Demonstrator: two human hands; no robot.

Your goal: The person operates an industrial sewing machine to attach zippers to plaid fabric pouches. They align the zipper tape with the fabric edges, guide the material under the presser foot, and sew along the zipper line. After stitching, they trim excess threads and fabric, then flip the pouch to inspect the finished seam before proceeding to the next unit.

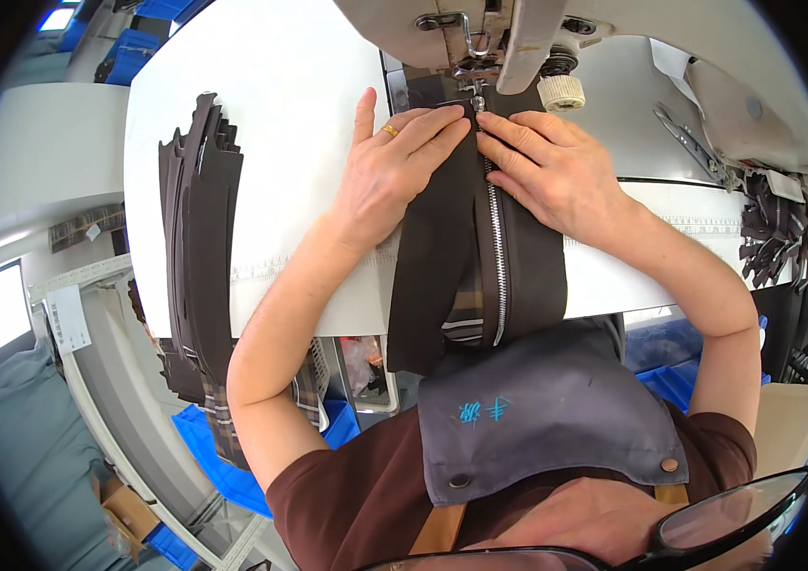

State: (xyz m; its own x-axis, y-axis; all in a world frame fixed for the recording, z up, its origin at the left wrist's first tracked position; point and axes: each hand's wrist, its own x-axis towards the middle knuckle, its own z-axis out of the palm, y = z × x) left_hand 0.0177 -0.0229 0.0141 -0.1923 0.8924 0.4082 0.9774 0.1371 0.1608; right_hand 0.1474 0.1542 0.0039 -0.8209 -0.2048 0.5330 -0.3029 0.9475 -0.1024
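Observation:
A dark brown fabric piece with a metal zipper (496, 257) lies under the sewing machine's presser foot (478, 88), plaid showing beside the zipper and the lower end hanging past the table edge. My left hand (396, 171) lies on the dark band left of the zipper, little finger raised apart, other fingertips pressing near the foot. My right hand (556, 167) rests across the right band, its slightly bent fingers reaching the zipper's upper part. Both hands have their fingers apart on the fabric rather than wrapped round it.
A stack of brown strips (196, 238) lies left on the white table (299, 95), above blue bins (218, 462). At right are metal scissors (684, 138), a bundle of dark pieces (775, 228) and the machine's knob (561, 92). A ruler scale (280, 265) runs along the table.

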